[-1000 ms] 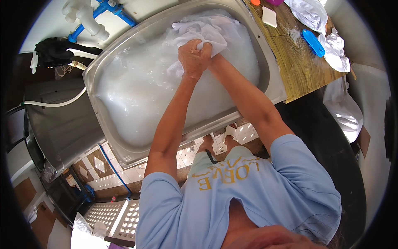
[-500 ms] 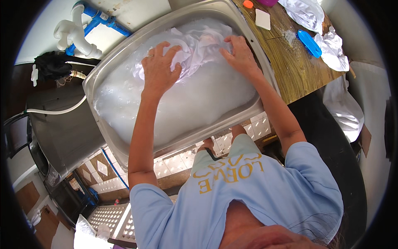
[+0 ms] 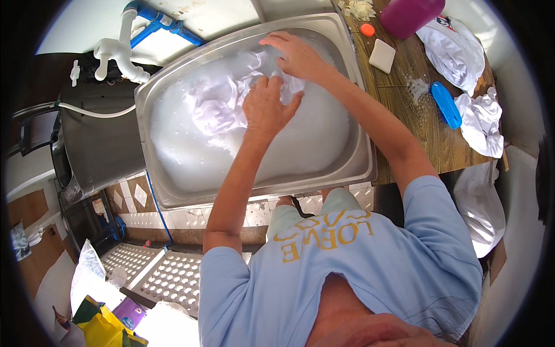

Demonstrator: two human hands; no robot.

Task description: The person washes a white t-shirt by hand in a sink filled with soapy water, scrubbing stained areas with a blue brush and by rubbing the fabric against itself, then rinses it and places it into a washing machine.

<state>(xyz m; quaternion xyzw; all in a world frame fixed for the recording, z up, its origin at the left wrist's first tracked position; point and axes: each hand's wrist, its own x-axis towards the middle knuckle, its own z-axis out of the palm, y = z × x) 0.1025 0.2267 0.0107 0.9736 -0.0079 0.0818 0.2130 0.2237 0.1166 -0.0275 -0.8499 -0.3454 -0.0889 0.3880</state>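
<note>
Bunched white wet cloth (image 3: 217,107) floats in cloudy, sudsy water inside a large stainless steel sink (image 3: 370,147). My left hand (image 3: 267,110) is over the cloth's right part, its fingertips on or just above the fabric and its thumb spread away to the right. Farther back, my right hand (image 3: 298,56) hovers over the cloth's far right end, fingers stretched to the left and thumb apart. It looks to hold nothing. Part of the cloth between and beneath the hands is hidden.
On the wooden counter (image 3: 404,124) at the right are a cream soap bar (image 3: 382,56), a blue brush (image 3: 446,105), an orange cap (image 3: 367,29), a purple container (image 3: 410,17) and white cloths (image 3: 483,121). A white tap (image 3: 118,55) stands at the sink's back left.
My right hand has moved left and farther back, and my left hand has shifted right. The cloth now lies bunched more to the left. The whole view has turned slightly.
</note>
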